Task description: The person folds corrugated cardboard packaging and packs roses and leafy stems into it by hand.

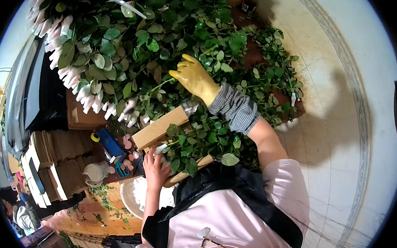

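My right hand (195, 79), in a yellow rubber glove, reaches into a large heap of leafy rose stems (167, 36). Its fingers close around a green stem (162, 84) that runs down to the left. Pale, sleeved rose heads (70, 77) line the heap's left edge. My left hand (155, 171) is bare and lies near the table edge, fingers slightly apart. It rests beside a white-tipped rose head (162, 148), with leaves spreading to its right. Just above it stands a folded piece of corrugated cardboard (160, 127). What lies under my left palm is hidden.
Stacked cardboard sheets (59, 162) stand at left. Near them are blue scissors (122, 170), a blue tool (110, 144), a yellow tape measure (95, 137) and a whitish container (96, 172). A round white tub (132, 195) sits below the table. Another person (26, 218) is at far left.
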The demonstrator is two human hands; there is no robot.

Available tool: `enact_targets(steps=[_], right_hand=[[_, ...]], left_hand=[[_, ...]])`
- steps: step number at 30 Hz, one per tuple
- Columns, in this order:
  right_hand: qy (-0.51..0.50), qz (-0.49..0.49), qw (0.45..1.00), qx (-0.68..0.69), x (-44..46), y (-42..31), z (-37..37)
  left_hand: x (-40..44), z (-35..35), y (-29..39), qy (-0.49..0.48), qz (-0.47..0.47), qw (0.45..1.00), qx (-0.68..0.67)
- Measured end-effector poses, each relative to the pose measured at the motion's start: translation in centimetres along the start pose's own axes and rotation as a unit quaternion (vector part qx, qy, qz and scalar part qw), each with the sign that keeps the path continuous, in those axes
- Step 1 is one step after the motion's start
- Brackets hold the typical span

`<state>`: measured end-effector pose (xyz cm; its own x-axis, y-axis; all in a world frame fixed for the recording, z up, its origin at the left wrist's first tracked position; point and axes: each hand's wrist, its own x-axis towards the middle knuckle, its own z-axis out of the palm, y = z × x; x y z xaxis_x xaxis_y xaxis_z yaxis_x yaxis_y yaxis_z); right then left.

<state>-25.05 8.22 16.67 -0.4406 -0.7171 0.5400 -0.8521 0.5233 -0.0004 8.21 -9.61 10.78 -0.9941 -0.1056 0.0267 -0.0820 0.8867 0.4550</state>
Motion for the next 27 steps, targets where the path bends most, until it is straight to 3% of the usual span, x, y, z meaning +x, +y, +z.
enact_targets(steps=[1, 2, 5, 9, 11, 13, 15, 18, 21, 22, 24, 26, 27], right_hand=[[0.008, -0.008, 1.0, 0.019, 0.1, 0.3, -0.9], [-0.048, 0.005, 0.999, -0.004, 0.6, 0.2, -2.4], [0.005, 0.006, 1.0, 0.007, 0.2, 1.9, -8.0], [-0.007, 0.07, 0.997, 0.014, -4.6, 6.8, -12.0], [-0.093, 0.147, 0.979, -0.103, -9.1, 10.0, -10.6], [-0.311, 0.278, 0.879, -0.23, -10.7, 9.5, -9.8], [-0.159, 0.225, 0.953, -0.125, -11.2, 8.8, -7.4], [-0.073, 0.151, 0.981, 0.1, -7.2, 5.4, -3.4], [-0.153, 0.152, 0.975, 0.055, -8.3, 5.6, 5.3], [-0.332, 0.161, 0.929, -0.033, -7.6, 4.4, 6.0], [-0.459, 0.145, 0.868, -0.12, -8.2, 3.6, 9.0], [-0.345, 0.093, 0.928, -0.109, -9.9, 4.1, 11.5], [-0.349, 0.091, 0.926, -0.111, -10.1, 4.4, 10.9]], left_hand=[[0.0, -0.2, -0.2, 0.002, 0.001, 1.0, 0.001], [0.2, -0.1, -0.4, -0.01, -0.005, 1.0, -0.009], [-0.2, 0.0, 0.0, -0.004, -0.018, 1.0, -0.015], [-0.1, -0.3, 0.0, -0.016, -0.032, 0.999, -0.029], [-0.2, 0.0, -0.1, -0.018, -0.033, 0.999, -0.032], [-0.2, 0.1, -0.1, -0.008, -0.03, 0.999, -0.031], [0.1, 0.3, -0.1, -0.004, -0.031, 0.999, -0.026], [-0.1, 0.2, -0.1, -0.015, -0.032, 0.999, -0.013], [0.0, 0.2, 0.0, -0.019, -0.03, 0.999, -0.004], [0.0, 0.1, 0.0, -0.016, -0.029, 0.999, 0.001], [0.0, 0.0, 0.0, -0.018, -0.028, 0.999, -0.008], [0.0, 0.2, 0.0, -0.012, -0.028, 0.999, -0.012], [-0.1, 0.2, 0.0, -0.004, -0.027, 1.0, -0.012]])
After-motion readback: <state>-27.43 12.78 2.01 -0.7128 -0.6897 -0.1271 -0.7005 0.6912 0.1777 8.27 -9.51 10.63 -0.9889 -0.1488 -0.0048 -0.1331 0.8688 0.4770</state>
